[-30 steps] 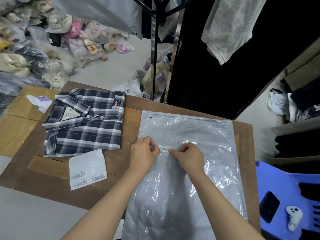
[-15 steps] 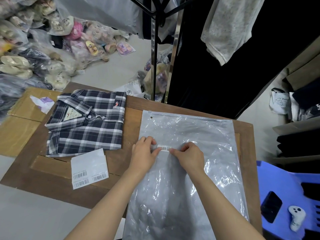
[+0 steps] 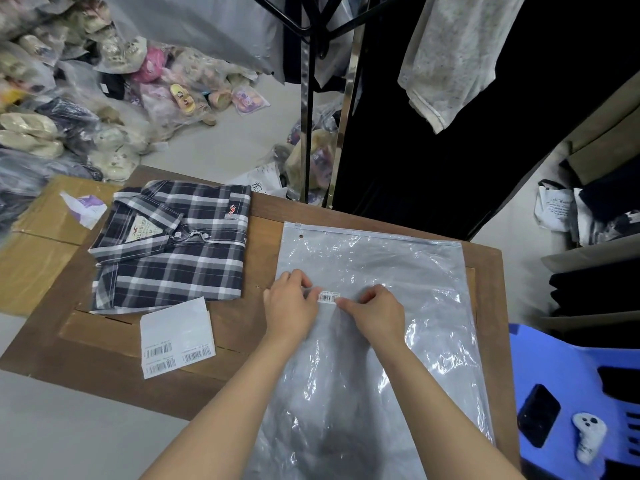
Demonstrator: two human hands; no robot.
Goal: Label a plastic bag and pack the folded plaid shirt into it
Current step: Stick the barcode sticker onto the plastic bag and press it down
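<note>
Wooden counter [image 3: 485, 271]: plaid shirt [image 3: 173, 244] folded at left, label sheet [image 3: 176, 336] beside it. Left hand [image 3: 291, 306] and right hand [image 3: 375, 311] both pinched on barcode label [image 3: 328, 297] against flat plastic bag [image 3: 374, 341]. Bag's near end cut off; label print unreadable.

Bare worktop [image 3: 263, 244] showing in a strip between plaid shirt [image 3: 173, 244] and plastic bag [image 3: 374, 341], open for a hand. Sticker sheet [image 3: 176, 337] lying just below the shirt, near the left hand [image 3: 291, 306]. Bag covering most of the right side, both hands pressed on it. Clothes rack poles [image 3: 308, 116] rising just behind the far edge. Blue stool [image 3: 568, 375] close on the right.
</note>
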